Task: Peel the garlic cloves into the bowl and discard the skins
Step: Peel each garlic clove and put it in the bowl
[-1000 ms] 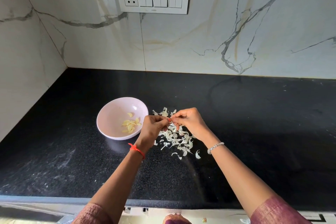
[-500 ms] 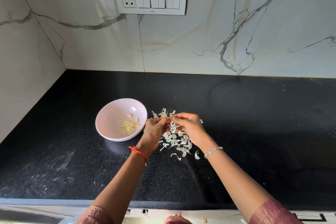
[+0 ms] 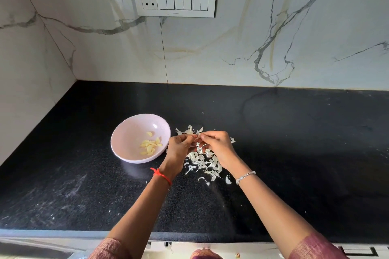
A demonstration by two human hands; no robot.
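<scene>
A pale pink bowl (image 3: 126,145) sits on the black counter with several peeled yellow garlic cloves (image 3: 151,145) inside. Just right of it lies a heap of white garlic skins (image 3: 205,162). My left hand (image 3: 181,149) and my right hand (image 3: 216,146) meet above the heap, fingertips pinched together on one small garlic clove (image 3: 197,136), which the fingers mostly hide. Both hands hover a little above the counter, right beside the bowl's rim.
The black stone counter (image 3: 294,153) runs wide to the right and toward the front edge (image 3: 63,232). Marble walls close in behind and on the left, with a switch panel (image 3: 174,0) on the back wall.
Both hands stay pinched together over the skins and have barely shifted. The fingers have worked slightly on the clove between them.
</scene>
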